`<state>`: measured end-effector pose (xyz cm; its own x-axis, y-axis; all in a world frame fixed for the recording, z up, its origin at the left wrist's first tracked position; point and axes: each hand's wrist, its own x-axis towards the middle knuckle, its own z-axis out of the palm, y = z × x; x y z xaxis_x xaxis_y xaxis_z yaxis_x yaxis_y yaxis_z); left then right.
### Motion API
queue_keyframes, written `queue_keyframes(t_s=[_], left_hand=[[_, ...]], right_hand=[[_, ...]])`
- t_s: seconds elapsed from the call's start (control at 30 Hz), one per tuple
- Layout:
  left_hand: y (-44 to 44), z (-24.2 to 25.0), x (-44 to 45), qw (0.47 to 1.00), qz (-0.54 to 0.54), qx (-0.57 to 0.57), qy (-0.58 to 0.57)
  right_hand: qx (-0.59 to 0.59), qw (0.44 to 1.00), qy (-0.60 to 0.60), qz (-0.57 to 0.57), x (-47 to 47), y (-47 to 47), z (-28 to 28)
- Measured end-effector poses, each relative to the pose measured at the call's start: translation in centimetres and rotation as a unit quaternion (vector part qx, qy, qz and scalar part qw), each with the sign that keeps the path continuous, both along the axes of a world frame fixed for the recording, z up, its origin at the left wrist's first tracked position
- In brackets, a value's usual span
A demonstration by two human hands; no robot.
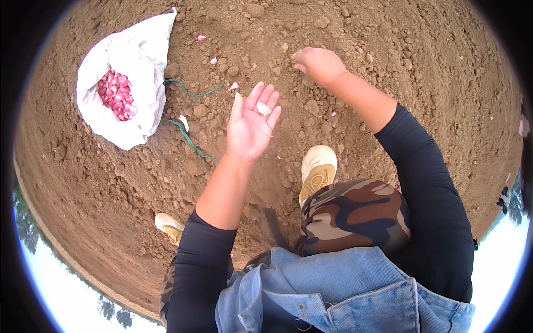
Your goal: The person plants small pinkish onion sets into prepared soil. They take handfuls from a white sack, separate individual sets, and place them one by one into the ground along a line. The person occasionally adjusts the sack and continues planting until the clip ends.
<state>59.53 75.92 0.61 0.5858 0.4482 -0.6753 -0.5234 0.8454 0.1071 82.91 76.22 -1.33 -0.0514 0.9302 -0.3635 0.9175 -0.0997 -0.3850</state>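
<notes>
My left hand (249, 132) is turned palm up, fingers spread, and a pale garlic clove (263, 108) rests on the fingers. Off to the right, my right hand (320, 65) is low over the loose soil, thumb and fingertips brought together. Whether something is pinched between them cannot be made out. Pink-tipped cloves stand in the soil left of it: one clove (201, 37) farthest out, another clove (213, 60) closer, and a third clove (233, 86) just beyond my left fingertips. A small pinkish piece (334, 113) lies below my right forearm.
A white woven sack (139, 48) lies at the left, its torn opening showing many reddish-pink cloves (116, 95). Green cords (189, 140) trail from it beside a white scrap (184, 123). Clods (200, 110) cover the brown soil. My shoe (318, 166) is planted below my hands.
</notes>
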Motion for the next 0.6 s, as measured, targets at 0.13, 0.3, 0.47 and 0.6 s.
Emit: queue_keyframes(t_s=[0.13, 0.3, 0.47, 0.6], left_hand=[[-0.8, 0.0, 0.9, 0.999, 0.017, 0.029, -0.005], [-1.8, 0.5, 2.1, 0.994, -0.026, 0.057, 0.085], [-1.2, 1.6, 1.1, 0.982, -0.081, 0.096, 0.143], [0.1, 2.2, 0.0, 0.969, -0.140, 0.142, 0.143]], right_hand=[[-0.021, 0.931, 0.352, -0.095, -4.8, -3.6, 3.9], [0.037, 0.951, 0.305, -0.034, -7.5, -4.1, 4.0], [-0.092, 0.915, 0.382, -0.093, -4.7, -2.7, 1.9], [-0.058, 0.959, 0.210, -0.184, 1.8, 3.0, -1.1]])
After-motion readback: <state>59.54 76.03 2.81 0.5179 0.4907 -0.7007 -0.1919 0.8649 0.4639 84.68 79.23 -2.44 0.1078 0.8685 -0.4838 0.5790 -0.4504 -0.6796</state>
